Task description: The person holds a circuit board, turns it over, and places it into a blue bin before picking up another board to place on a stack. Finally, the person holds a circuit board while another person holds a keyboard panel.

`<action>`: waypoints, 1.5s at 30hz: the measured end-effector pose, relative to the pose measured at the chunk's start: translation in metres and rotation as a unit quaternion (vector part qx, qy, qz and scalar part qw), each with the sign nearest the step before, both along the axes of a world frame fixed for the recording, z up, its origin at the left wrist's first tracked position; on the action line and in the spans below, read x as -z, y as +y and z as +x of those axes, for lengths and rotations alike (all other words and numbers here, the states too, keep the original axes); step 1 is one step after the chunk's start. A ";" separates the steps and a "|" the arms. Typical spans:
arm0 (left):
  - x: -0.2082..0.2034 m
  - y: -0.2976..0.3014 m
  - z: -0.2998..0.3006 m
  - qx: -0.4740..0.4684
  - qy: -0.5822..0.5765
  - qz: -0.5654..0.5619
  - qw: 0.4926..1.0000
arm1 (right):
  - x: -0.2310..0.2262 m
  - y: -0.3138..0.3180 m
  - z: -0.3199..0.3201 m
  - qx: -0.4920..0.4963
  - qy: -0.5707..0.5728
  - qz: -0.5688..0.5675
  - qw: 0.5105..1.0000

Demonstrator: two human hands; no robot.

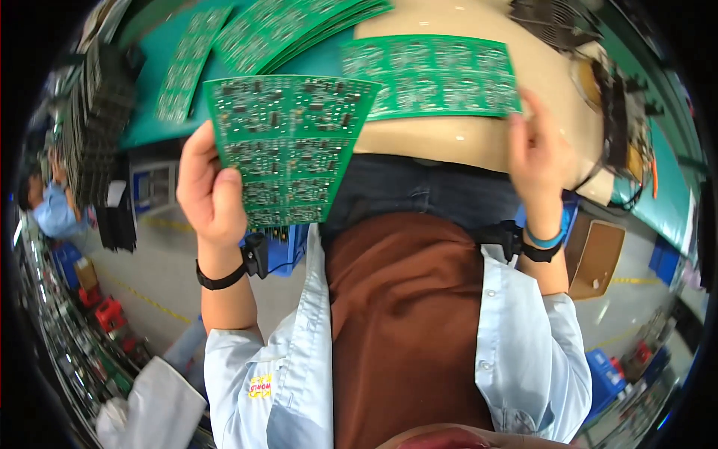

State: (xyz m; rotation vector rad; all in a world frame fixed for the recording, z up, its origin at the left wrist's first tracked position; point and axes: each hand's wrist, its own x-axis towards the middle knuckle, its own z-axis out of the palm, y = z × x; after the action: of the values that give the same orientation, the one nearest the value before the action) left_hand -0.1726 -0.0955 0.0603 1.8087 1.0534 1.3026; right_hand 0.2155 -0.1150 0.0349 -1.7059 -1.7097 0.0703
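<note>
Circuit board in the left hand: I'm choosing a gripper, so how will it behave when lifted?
The circuit board is probably stiff, showing no clear sag. It seems light: the left hand alone supports it. Its exposed components could be fragile.

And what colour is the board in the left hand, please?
The board is green, seen best in the head view.

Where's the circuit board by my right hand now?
In the head view, that circuit board is upper right of centre, over the beige tabletop, between your right hand and the green board in your left hand.
</note>
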 end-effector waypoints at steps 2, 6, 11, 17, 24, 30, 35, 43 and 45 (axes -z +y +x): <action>0.004 0.013 0.032 0.063 -0.068 -0.060 0.994 | -0.003 -0.006 -0.004 -0.110 0.090 -0.002 0.990; 0.005 0.032 0.092 0.140 -0.148 -0.146 0.968 | -0.008 -0.018 -0.012 -0.219 0.252 -0.068 0.940; 0.000 0.032 0.132 0.158 -0.203 -0.250 0.933 | -0.013 -0.026 -0.015 -0.319 0.284 -0.229 0.875; -0.009 0.028 0.139 0.097 -0.222 -0.238 0.941 | -0.016 -0.033 -0.011 -0.317 0.464 -0.278 0.779; -0.005 0.031 0.104 0.156 -0.236 -0.223 0.933 | -0.003 -0.035 -0.005 -0.298 0.564 -0.185 0.747; 0.002 0.021 0.075 0.114 -0.309 -0.253 0.910 | -0.017 -0.033 0.002 -0.267 0.533 -0.192 0.780; 0.011 0.019 0.058 0.127 -0.269 -0.245 0.923 | -0.015 -0.037 0.009 -0.266 0.521 -0.145 0.798; 0.005 0.017 0.063 0.178 -0.210 -0.277 0.921 | -0.007 -0.043 0.016 -0.248 0.595 -0.099 0.758; 0.005 0.015 0.067 0.172 -0.194 -0.273 0.926 | -0.005 -0.043 0.017 -0.245 0.611 -0.099 0.746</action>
State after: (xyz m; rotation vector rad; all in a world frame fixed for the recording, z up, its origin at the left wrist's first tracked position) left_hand -0.1059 -0.0802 0.0553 1.1841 0.7377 0.9713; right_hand 0.2325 -0.1582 0.0397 -0.8111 -1.0125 1.3373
